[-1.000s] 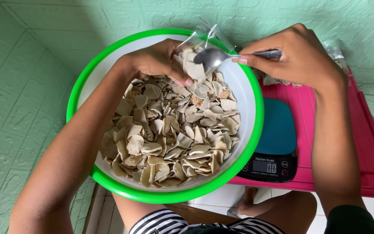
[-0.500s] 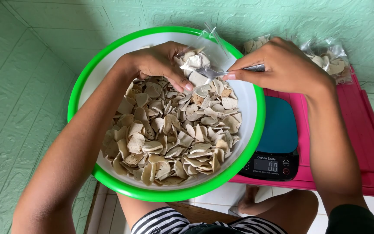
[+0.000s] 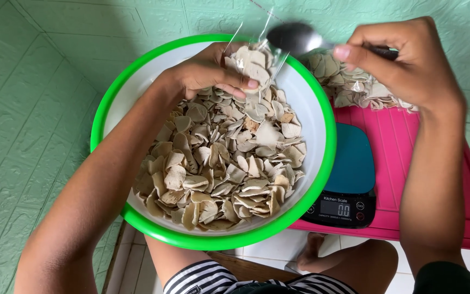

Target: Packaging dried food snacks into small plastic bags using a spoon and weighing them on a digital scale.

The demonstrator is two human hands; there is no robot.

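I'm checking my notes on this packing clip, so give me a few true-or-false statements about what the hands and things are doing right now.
1. The left hand holds a clear bag of chips over the bowl. True.
2. The right hand holds a fork. False: it holds a metal spoon.
3. The spoon is buried in the chips. False: it is raised above the bowl's rim.
4. The kitchen scale has nothing on its platform. True.
5. The scale sits on a pink surface. True.
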